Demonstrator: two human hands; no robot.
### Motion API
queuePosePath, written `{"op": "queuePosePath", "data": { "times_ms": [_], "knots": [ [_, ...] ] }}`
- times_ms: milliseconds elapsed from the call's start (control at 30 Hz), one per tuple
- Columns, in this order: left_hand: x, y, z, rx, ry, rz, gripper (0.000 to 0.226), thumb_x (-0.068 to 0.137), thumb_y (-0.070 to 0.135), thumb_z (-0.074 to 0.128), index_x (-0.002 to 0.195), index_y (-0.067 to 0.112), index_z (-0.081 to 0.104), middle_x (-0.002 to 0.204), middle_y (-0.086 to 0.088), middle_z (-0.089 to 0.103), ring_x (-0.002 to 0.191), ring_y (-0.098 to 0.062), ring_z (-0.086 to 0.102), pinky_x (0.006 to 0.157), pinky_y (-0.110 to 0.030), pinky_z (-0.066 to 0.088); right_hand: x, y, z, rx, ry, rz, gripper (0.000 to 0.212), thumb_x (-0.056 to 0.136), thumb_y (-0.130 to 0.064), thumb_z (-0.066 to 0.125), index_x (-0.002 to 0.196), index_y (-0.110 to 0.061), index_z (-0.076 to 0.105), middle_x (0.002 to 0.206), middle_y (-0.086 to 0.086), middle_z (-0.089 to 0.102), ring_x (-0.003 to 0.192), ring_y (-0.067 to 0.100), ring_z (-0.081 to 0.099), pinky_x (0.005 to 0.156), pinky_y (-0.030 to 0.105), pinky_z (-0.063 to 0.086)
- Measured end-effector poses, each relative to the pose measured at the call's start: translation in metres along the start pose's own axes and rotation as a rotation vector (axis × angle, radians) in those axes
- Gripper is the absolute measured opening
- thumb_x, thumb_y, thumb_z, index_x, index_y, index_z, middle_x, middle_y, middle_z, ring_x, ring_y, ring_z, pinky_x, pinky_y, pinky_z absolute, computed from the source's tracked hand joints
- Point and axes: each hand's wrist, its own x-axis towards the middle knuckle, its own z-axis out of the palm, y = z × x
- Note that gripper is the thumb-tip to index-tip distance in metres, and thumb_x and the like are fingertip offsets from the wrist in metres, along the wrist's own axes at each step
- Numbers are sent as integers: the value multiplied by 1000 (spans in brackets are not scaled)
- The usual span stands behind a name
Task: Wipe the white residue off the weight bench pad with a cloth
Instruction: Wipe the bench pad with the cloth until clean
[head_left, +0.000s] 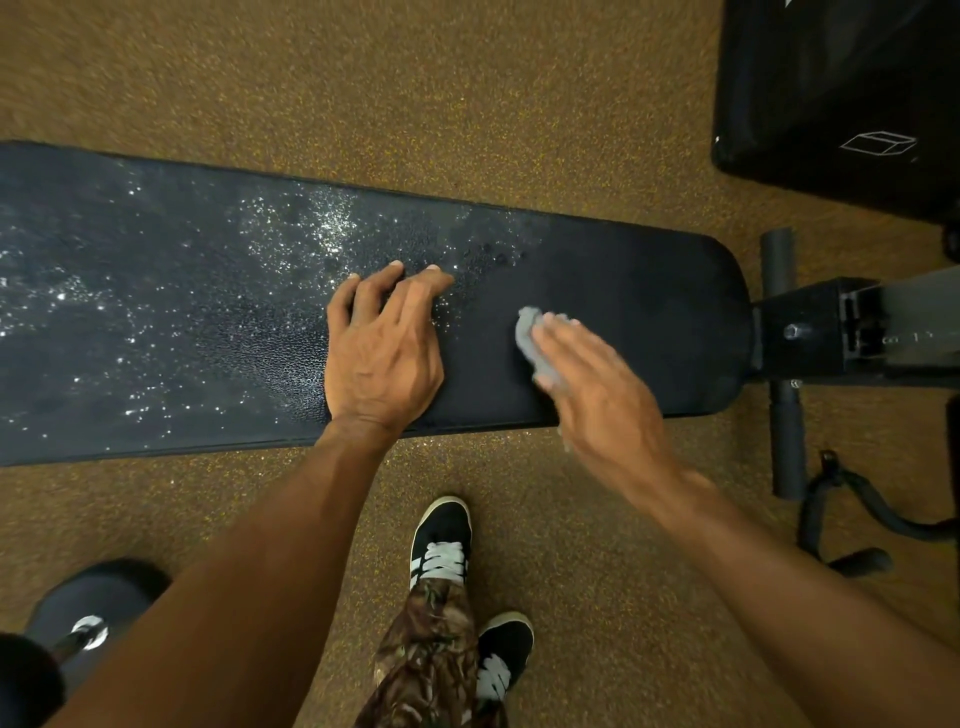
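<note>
Standing on the speckled brown floor (597, 597), two black shoes (441, 540) with white laces and a camouflage trouser leg (431, 639) are nearest. Beyond them both forearms reach to the black weight bench pad (623, 270), which lies across the view. The left hand (382, 353) rests mid-pad, fingers spread and slightly bent, tips touching the surface, holding nothing. The right hand (597, 395), blurred, presses straight fingers flat on a crumpled grey cloth (530, 332) nearer the pad's rounded right end. White residue (291, 234) speckles the pad left of the left hand and beyond its fingertips; around the cloth the pad looks dark. Past that end stands the black metal frame (810, 327).
</note>
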Motion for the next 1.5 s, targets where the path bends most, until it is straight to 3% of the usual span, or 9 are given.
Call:
{"op": "queuePosePath", "data": {
  "times_ms": [67, 200, 300, 500, 667, 867, 1067, 1200, 1500],
  "knots": [
    [0, 0, 1, -1, -10, -5, 34, 99, 13, 45, 130, 24, 54, 128, 6, 67, 133, -26, 50, 113, -50, 31, 19, -12, -16, 324, 121, 334, 36, 108, -30, 41, 136, -16, 57, 137, -8, 54, 124, 2, 48, 109, 20, 37],
    [0, 0, 0, 2, -11, -2, 34, 100, 15, 44, 130, 24, 54, 130, 6, 66, 133, -26, 49, 114, -50, 31, 53, -32, -30, 1313, 168, 829, 31, 105, -38, 47, 116, -17, 67, 113, 6, 74, 108, 20, 70, 92, 37, 57],
    [0, -1, 1, 1, -9, -1, 34, 100, 16, 41, 130, 24, 54, 130, 5, 66, 133, -26, 49, 114, -49, 29, 59, -30, -28, 1529, 72, 967, 37, 99, -39, 58, 121, -11, 68, 110, 5, 76, 105, 22, 72, 88, 37, 58],
    [0, -2, 2, 18, 6, 20, 34, 100, 17, 41, 130, 24, 55, 132, 7, 65, 133, -25, 49, 113, -46, 28, 66, -21, -23, 727, -71, 766, 56, 75, -24, 84, 121, -24, 52, 111, -9, 66, 97, 7, 66, 82, 30, 56],
    [-1, -2, 2, 20, 26, 21, 33, 99, 19, 41, 128, 25, 55, 129, 8, 67, 131, -25, 51, 111, -47, 32, 79, -10, -35, 1058, -146, 674, 40, 85, -9, 76, 120, -21, 60, 111, 0, 73, 102, 17, 72, 93, 41, 58],
    [0, -2, 1, 19, 4, 11, 35, 98, 17, 41, 130, 24, 55, 131, 7, 66, 133, -25, 50, 112, -48, 32, 86, 2, -37, 805, -220, 584, 15, 91, -18, 66, 100, -28, 66, 96, -6, 74, 91, 16, 71, 86, 44, 57],
    [0, -2, 3, 24, 1, 14, 34, 98, 16, 44, 130, 25, 54, 133, 8, 65, 133, -25, 49, 113, -49, 32, 75, 0, -29, -34, 88, 322, 69, 81, -46, 76, 139, -27, 43, 134, 2, 49, 118, 24, 53, 91, 37, 49],
    [0, -2, 3, 27, 20, 18, 34, 98, 17, 44, 130, 25, 54, 133, 8, 65, 133, -24, 50, 113, -48, 31, 63, -7, -15, -323, 34, -23, 59, 88, -56, 57, 141, -32, 51, 147, 3, 47, 127, 30, 46, 100, 48, 42],
    [0, -3, 3, 41, 47, 32, 34, 97, 16, 47, 128, 24, 57, 132, 9, 65, 131, -24, 52, 111, -48, 35, 50, -14, 16, -414, -178, 186, 60, 104, -49, 25, 159, -26, 17, 168, 3, 15, 153, 38, 10, 118, 67, 13]
  ]
}}
